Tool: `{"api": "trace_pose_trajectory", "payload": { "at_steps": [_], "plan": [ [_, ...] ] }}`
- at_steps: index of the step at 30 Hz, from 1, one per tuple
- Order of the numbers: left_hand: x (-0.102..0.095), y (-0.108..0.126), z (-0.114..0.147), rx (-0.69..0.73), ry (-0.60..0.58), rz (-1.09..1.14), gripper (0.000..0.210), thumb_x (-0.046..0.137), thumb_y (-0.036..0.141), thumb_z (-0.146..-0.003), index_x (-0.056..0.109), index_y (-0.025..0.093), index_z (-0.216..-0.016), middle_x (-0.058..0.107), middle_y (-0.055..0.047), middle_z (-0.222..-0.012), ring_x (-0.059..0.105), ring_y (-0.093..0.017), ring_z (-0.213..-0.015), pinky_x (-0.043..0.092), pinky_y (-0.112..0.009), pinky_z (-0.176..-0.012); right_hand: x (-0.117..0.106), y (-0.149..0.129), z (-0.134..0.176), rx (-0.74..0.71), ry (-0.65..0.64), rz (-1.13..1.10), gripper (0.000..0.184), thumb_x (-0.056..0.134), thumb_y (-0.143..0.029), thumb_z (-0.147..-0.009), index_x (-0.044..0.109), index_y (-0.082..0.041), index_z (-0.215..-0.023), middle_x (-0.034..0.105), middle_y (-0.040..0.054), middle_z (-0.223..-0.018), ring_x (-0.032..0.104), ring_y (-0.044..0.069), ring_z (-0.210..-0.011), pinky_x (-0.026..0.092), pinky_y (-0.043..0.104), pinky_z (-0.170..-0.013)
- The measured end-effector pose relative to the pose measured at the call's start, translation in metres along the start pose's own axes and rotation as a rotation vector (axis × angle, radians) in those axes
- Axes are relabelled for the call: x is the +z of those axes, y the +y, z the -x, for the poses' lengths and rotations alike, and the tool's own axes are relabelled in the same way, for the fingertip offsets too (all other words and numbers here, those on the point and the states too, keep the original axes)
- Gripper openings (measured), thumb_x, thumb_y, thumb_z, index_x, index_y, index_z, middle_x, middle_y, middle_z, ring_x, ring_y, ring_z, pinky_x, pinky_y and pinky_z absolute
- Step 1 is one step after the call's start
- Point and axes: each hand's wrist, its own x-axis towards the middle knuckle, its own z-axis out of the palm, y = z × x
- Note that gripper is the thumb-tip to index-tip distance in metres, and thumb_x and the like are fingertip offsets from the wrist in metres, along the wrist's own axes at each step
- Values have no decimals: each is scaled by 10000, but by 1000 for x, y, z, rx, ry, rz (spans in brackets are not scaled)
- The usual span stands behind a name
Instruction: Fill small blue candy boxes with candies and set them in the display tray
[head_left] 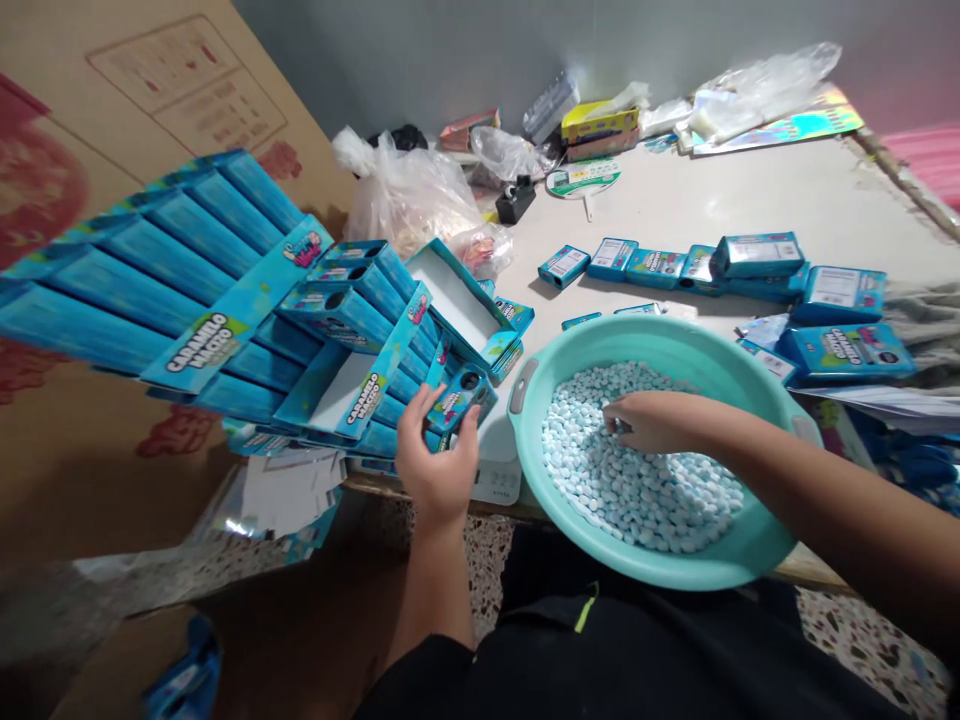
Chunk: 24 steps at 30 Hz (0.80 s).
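Note:
My left hand (439, 455) grips a small blue candy box (459, 398) that has a dark round hole in its end. Just left of it rise stacked blue display trays (247, 290), labelled "CARAMELO MACIZO", with rows of such boxes in them. Inside a turquoise basin (652, 565) lies a heap of small white and pale blue candies (645, 500). My right hand (645, 422) reaches into that heap with its fingers curled together at the candies. What its fingertips hold, if anything, is hidden.
Several blue boxes (656, 266) lie in a row behind the basin, more at its right (847, 350). Plastic bags (412, 190), a tape dispenser (516, 200) and a yellow box (600, 125) stand farther back. Under the left hand's side is a white scale (496, 482). A large carton (150, 480) stands at left.

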Motion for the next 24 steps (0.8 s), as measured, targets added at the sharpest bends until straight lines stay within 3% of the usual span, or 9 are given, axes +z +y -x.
{"api": "trace_pose_trajectory", "payload": {
  "at_steps": [2, 4, 6, 10, 12, 16, 21, 24],
  "plan": [
    [-1, 10, -11, 233, 28, -18, 710, 826, 184, -808, 514, 194, -1446, 732, -136, -1222, 692, -273, -1147, 577, -456, -1012, -4, -2, 1, 14, -44, -5, 194, 569, -155, -904, 700, -156, -1047, 736, 120, -997, 614, 218, -804, 346, 302, -618],
    [-2, 18, -24, 420, -54, -28, 734, 829, 149, -802, 516, 215, -1463, 750, -114, -1195, 700, -256, -1115, 583, -425, -994, -8, -3, 1, 30, -65, -5, 203, 572, -166, -907, 697, -154, -1066, 732, 119, -1000, 607, 220, -806, 338, 302, -614],
    [-2, 25, -34, 521, -81, -27, 744, 828, 135, -804, 517, 225, -1473, 753, -111, -1200, 710, -248, -1089, 591, -408, -966, -11, -3, 3, 38, -74, -11, 209, 588, -187, -911, 694, -154, -1088, 729, 115, -1004, 604, 219, -806, 336, 297, -613],
    [-1, 26, -40, 652, 25, -23, 812, 845, 107, -773, 497, 234, -1496, 734, -134, -1262, 712, -262, -1099, 595, -414, -937, -12, -2, 7, 47, -64, -34, 239, 580, -209, -924, 684, -166, -1135, 728, 110, -1052, 618, 224, -846, 342, 292, -617],
    [2, 22, -37, 656, 21, -23, 847, 850, 106, -766, 475, 245, -1513, 730, -134, -1270, 705, -269, -1114, 588, -419, -939, -12, -2, 8, 42, -53, -45, 236, 570, -204, -923, 686, -174, -1127, 727, 107, -1062, 623, 227, -858, 349, 295, -625],
    [8, 14, -30, 547, -147, -19, 841, 803, 125, -822, 407, 238, -1555, 745, -128, -1214, 704, -267, -1100, 583, -417, -940, -11, -2, 8, 34, -33, -47, 222, 560, -161, -895, 697, -182, -1068, 723, 110, -992, 620, 238, -815, 356, 322, -629],
    [8, 16, -25, 504, -54, -33, 843, 827, 173, -810, 396, 247, -1531, 734, -130, -1245, 708, -274, -1119, 578, -454, -973, -10, -3, 7, 36, -48, -39, 212, 550, -165, -894, 689, -184, -1053, 720, 104, -981, 614, 239, -801, 358, 329, -613],
    [9, 16, -22, 421, -68, -8, 786, 826, 217, -822, 419, 225, -1494, 721, -146, -1250, 711, -283, -1134, 586, -469, -986, -10, -2, 7, 41, -61, -32, 217, 543, -174, -893, 680, -188, -1060, 714, 89, -991, 611, 230, -811, 352, 317, -610]
  ]
}}
